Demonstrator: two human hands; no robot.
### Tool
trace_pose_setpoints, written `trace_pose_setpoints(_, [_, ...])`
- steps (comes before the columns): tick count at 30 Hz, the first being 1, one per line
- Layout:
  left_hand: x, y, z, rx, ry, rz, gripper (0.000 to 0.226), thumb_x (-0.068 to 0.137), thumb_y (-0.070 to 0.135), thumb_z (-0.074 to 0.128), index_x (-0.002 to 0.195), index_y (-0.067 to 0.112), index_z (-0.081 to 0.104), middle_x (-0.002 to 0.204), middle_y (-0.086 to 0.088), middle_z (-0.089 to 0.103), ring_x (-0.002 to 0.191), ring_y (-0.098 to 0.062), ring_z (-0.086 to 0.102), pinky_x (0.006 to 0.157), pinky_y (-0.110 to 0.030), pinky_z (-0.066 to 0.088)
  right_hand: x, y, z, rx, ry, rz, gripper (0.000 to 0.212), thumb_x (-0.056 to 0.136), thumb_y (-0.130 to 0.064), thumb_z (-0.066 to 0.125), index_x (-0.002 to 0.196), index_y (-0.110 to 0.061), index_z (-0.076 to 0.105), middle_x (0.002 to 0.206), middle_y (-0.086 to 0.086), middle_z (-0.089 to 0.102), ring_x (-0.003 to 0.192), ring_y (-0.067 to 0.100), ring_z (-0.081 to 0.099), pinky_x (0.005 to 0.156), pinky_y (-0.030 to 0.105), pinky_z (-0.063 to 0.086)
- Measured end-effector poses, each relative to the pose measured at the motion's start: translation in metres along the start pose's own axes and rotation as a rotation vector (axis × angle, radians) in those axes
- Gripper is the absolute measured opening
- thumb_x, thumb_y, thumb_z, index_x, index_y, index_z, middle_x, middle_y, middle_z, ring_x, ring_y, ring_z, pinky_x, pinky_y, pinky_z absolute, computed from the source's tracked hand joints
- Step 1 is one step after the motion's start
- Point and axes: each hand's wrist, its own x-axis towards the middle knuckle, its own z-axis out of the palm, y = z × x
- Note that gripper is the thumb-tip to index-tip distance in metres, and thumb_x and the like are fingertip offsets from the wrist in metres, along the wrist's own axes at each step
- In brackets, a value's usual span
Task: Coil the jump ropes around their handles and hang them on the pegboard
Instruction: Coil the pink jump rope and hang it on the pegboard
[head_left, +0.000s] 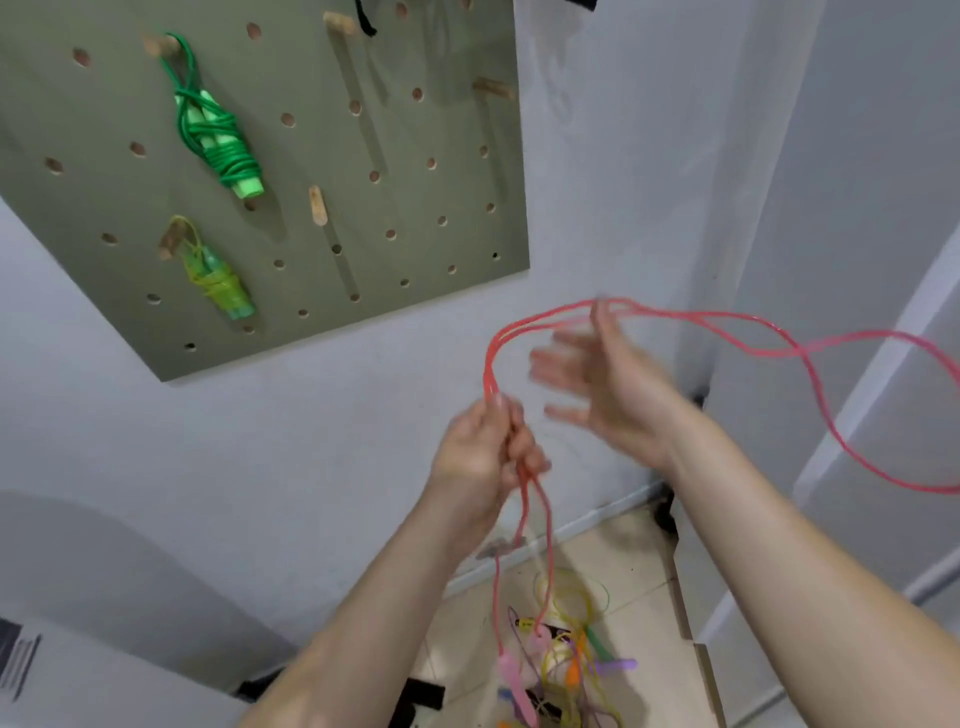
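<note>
No legible text, number, brand or sign appears. The dark-striped white label (18, 657) at the near left edge carries fine markings too blurred to be read.

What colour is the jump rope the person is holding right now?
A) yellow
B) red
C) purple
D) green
B: the left hand grips the red rope, which loops out to the right, while the green rope and the yellow rope hang coiled on the pegboard.
</note>
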Motion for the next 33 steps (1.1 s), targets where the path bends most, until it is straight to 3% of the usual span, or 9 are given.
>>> trace_pose_setpoints(2, [0.012, 0.027, 0.009, -0.249, 0.010, 0.035, 0.037, 0.104, 0.031, 0.028, 0.073, 0.015, 0.039, 0.047, 0.004, 0.030, 0.042, -0.012, 0.034, 0.051, -0.025, 0.043, -0.023, 0.048, 0.007, -0.115, -0.324, 0.144, 0.072, 0.076, -0.078, 0.033, 0.113, -0.023, 0.061, 0.114, 0.000, 0.070, 0.110, 0.012, 0.063, 0.093, 0.043, 0.043])
trace_pose_setpoints(4, [0.024, 0.052, 0.014, -0.374, 0.016, 0.042, 0.038, 0.104, 0.033, 0.028, 0.071, 0.017, 0.038, 0.048, 0.004, 0.027, 0.041, -0.010, 0.031, 0.052, -0.022, 0.044, -0.043, 0.086, 0.011, -0.251, -0.473, 0.167, 0.050, 0.088, -0.063, 0.043, 0.103, -0.022, 0.067, 0.111, 0.003, 0.072, 0.114, 0.015, 0.062, 0.097, 0.041, 0.040])
trace_pose_setpoints(7, [0.038, 0.084, 0.015, -0.449, 0.076, 0.073, 0.039, 0.104, 0.034, 0.028, 0.073, 0.015, 0.041, 0.048, 0.004, 0.028, 0.040, -0.010, 0.034, 0.056, -0.023, 0.048, -0.059, 0.116, 0.009, -0.396, -0.322, 0.091, 0.029, 0.101, -0.029, 0.048, 0.082, -0.015, 0.064, 0.087, 0.006, 0.073, 0.096, 0.020, 0.065, 0.082, 0.022, 0.045])
trace_pose_setpoints(9, [0.046, 0.094, 0.006, -0.447, 0.117, 0.095, 0.038, 0.104, 0.034, 0.029, 0.076, 0.013, 0.044, 0.048, 0.002, 0.035, 0.041, -0.012, 0.042, 0.060, -0.028, 0.052, -0.063, 0.129, 0.007, -0.392, -0.181, 0.082, 0.033, 0.103, -0.021, 0.043, 0.075, -0.011, 0.059, 0.072, 0.009, 0.069, 0.094, 0.033, 0.069, 0.087, 0.034, 0.050])
trace_pose_setpoints(14, [0.032, 0.043, -0.026, 0.122, 0.093, -0.062, 0.043, 0.097, 0.052, 0.036, 0.102, 0.017, 0.060, 0.098, -0.002, 0.072, 0.100, -0.017, 0.067, 0.080, -0.035, 0.051, -0.058, 0.101, 0.015, 0.136, 0.095, 0.137, 0.036, 0.104, -0.024, 0.037, 0.074, -0.009, 0.048, 0.055, 0.011, 0.057, 0.069, 0.035, 0.071, 0.081, 0.050, 0.052])
trace_pose_setpoints(20, [-0.067, -0.070, -0.047, 0.548, -0.302, -0.231, 0.018, 0.089, 0.031, 0.064, 0.106, 0.027, 0.065, 0.110, -0.006, 0.069, 0.101, -0.012, 0.064, 0.081, -0.022, 0.049, -0.031, 0.054, 0.038, 0.597, 0.114, 0.223, 0.041, 0.105, -0.029, 0.035, 0.071, -0.009, 0.045, 0.050, 0.009, 0.050, 0.059, 0.028, 0.070, 0.056, 0.044, 0.060])
trace_pose_setpoints(25, [-0.090, -0.082, -0.069, 0.669, 0.075, -0.128, 0.012, 0.092, 0.037, 0.048, 0.085, 0.037, 0.058, 0.084, 0.002, 0.065, 0.082, -0.014, 0.062, 0.082, -0.036, 0.051, -0.015, 0.049, 0.067, 0.708, 0.084, 0.236, 0.044, 0.106, -0.029, 0.033, 0.069, -0.009, 0.045, 0.049, 0.007, 0.048, 0.063, 0.026, 0.065, 0.072, 0.047, 0.054])
trace_pose_setpoints(29, [-0.102, -0.057, -0.081, 0.415, 0.359, -0.093, 0.018, 0.102, 0.019, 0.040, 0.091, 0.013, 0.053, 0.082, -0.011, 0.061, 0.074, -0.017, 0.064, 0.067, -0.035, 0.058, -0.016, 0.071, 0.078, 0.392, -0.047, 0.322, 0.035, 0.100, -0.041, 0.043, 0.084, -0.013, 0.057, 0.085, 0.012, 0.069, 0.091, 0.027, 0.069, 0.089, 0.043, 0.048])
trace_pose_setpoints(33, [-0.099, -0.031, -0.092, 0.461, 0.452, 0.021, 0.021, 0.101, 0.022, 0.043, 0.090, 0.012, 0.057, 0.079, -0.010, 0.066, 0.071, -0.021, 0.066, 0.066, -0.036, 0.057, -0.053, 0.115, 0.089, 0.028, -0.331, 0.417, 0.037, 0.087, -0.045, 0.064, 0.107, -0.014, 0.064, 0.096, 0.012, 0.064, 0.080, 0.025, 0.059, 0.062, 0.035, 0.046])
